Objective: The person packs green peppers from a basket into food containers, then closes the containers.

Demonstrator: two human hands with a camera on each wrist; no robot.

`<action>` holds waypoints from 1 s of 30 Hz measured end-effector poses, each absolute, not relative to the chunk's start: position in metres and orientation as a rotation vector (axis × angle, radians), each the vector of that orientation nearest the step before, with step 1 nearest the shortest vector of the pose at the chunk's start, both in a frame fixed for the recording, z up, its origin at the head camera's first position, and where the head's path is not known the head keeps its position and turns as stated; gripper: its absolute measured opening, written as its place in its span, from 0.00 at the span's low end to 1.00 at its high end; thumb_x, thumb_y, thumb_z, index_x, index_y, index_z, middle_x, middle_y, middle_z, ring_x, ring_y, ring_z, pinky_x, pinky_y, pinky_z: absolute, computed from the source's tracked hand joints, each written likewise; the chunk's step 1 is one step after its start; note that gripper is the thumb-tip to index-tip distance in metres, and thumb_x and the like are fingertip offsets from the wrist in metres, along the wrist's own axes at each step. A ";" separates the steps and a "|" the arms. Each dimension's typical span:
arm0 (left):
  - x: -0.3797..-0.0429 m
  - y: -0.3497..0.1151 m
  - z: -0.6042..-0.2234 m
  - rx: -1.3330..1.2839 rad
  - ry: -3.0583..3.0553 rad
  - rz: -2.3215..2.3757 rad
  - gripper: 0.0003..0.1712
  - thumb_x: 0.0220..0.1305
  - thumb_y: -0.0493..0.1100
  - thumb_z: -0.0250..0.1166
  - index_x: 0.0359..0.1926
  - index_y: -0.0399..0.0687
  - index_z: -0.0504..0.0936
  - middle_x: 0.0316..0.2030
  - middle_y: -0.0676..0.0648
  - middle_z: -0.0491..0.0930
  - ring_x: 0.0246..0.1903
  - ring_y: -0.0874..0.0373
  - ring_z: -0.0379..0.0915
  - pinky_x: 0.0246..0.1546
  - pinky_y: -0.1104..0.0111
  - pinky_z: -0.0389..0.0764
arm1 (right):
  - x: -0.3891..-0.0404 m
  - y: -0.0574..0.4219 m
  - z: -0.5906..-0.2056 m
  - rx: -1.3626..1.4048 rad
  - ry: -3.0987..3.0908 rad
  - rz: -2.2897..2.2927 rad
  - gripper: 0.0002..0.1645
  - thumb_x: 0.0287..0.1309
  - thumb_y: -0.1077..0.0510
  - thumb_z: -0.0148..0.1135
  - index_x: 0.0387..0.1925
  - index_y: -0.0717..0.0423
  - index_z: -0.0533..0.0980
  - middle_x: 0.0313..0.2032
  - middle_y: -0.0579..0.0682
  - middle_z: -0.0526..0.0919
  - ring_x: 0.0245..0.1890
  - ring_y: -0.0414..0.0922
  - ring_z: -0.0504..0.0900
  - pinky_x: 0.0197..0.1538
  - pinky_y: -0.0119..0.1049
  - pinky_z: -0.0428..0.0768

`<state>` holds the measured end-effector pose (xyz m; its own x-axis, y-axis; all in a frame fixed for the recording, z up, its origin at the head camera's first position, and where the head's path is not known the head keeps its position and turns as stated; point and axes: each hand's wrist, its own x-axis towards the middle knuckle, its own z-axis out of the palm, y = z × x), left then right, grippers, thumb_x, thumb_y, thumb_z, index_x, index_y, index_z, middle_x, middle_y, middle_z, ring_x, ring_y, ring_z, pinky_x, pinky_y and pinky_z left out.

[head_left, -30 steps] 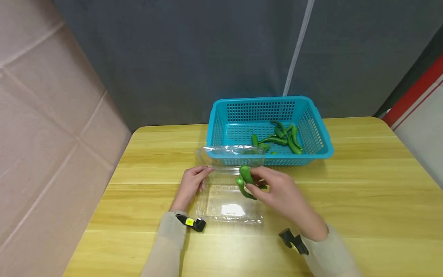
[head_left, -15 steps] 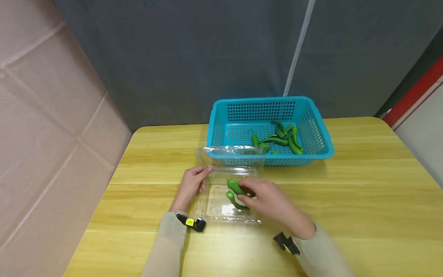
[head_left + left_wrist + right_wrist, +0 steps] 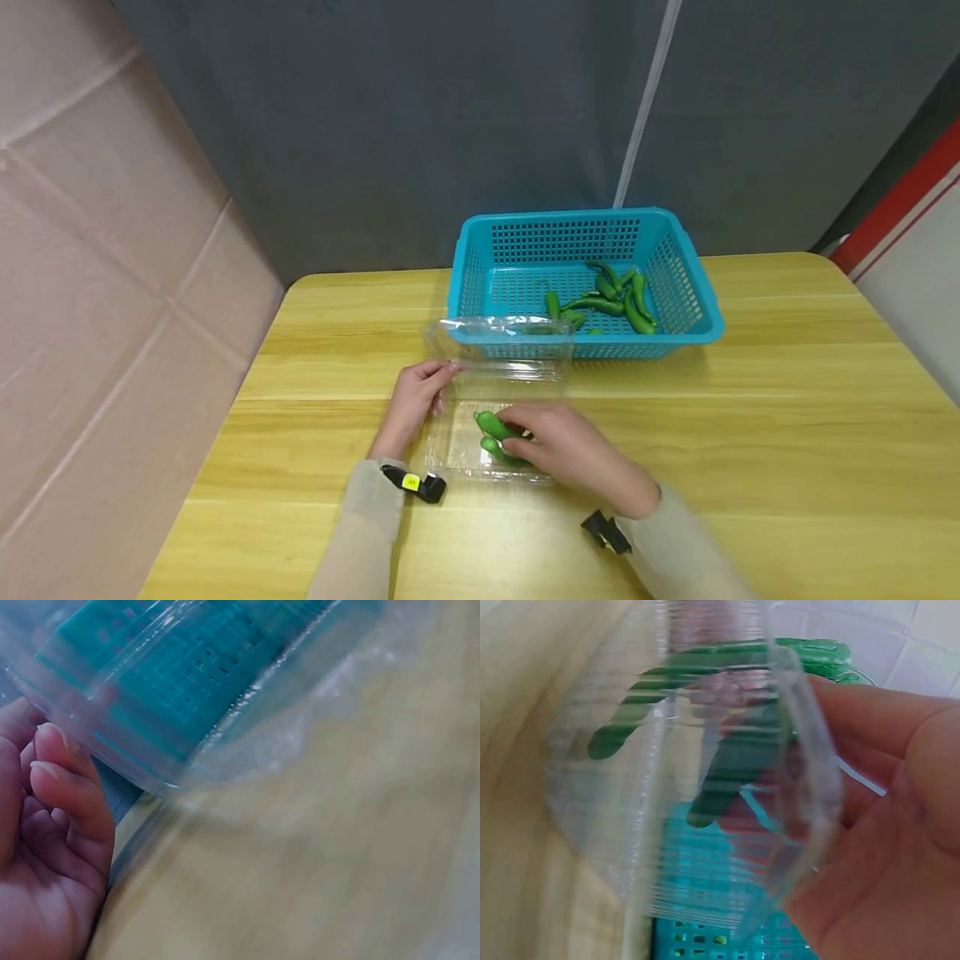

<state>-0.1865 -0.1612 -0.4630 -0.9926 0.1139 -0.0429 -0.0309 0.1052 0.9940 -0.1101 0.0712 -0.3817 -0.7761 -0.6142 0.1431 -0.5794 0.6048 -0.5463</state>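
An unfolded clear plastic clamshell box [image 3: 461,442] lies on the table, its lid tilted up against the blue basket. My left hand [image 3: 412,400] pinches the box's left edge near the hinge; the left wrist view shows its curled fingers [image 3: 79,799] beside the clear plastic. Inside the box's tray, my right hand [image 3: 566,446] holds two green peppers [image 3: 491,425] between thumb and fingers. Through the clear wall in the right wrist view, the dark pepper tips [image 3: 739,761] point downward. Whether they touch the tray floor, I cannot tell.
Behind the box stands a blue plastic basket [image 3: 707,333] with several green peppers [image 3: 600,306] in it. A dark grey panel [image 3: 420,125] rises along the table's back edge, and a padded pale wall [image 3: 112,292] is at the left.
My right hand has moved left and toward the table's front, lowering the two green peppers from over the box's right side into its tray. The left hand has stayed in place.
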 end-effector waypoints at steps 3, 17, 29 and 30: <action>-0.186 -0.162 -0.462 0.063 2.237 2.029 0.19 0.54 0.55 0.62 0.39 0.46 0.83 0.11 0.49 0.67 0.08 0.63 0.58 0.06 0.72 0.62 | -0.110 0.071 -0.385 -1.020 2.761 -0.908 0.13 0.54 0.51 0.60 0.42 0.45 0.76 0.32 0.34 0.76 0.29 0.33 0.72 0.36 0.31 0.74; -0.187 -0.161 -0.462 0.069 2.240 2.024 0.20 0.54 0.56 0.62 0.38 0.46 0.83 0.12 0.49 0.67 0.08 0.64 0.59 0.06 0.73 0.63 | -0.112 0.067 -0.396 -1.002 2.859 -0.718 0.15 0.53 0.49 0.60 0.43 0.48 0.76 0.36 0.39 0.79 0.32 0.35 0.75 0.38 0.35 0.75; -0.182 -0.159 -0.453 0.035 2.227 2.029 0.17 0.57 0.51 0.61 0.39 0.44 0.83 0.13 0.46 0.67 0.09 0.63 0.58 0.07 0.72 0.62 | -0.110 0.061 -0.403 -0.993 2.907 -0.598 0.19 0.51 0.48 0.62 0.46 0.47 0.76 0.28 0.36 0.76 0.23 0.33 0.70 0.26 0.32 0.71; -0.180 -0.158 -0.449 0.041 2.229 2.026 0.16 0.57 0.50 0.61 0.39 0.43 0.82 0.13 0.46 0.67 0.09 0.63 0.58 0.07 0.72 0.62 | -0.110 0.060 -0.403 -0.995 2.909 -0.594 0.19 0.51 0.49 0.63 0.45 0.47 0.76 0.27 0.36 0.76 0.22 0.33 0.69 0.25 0.31 0.70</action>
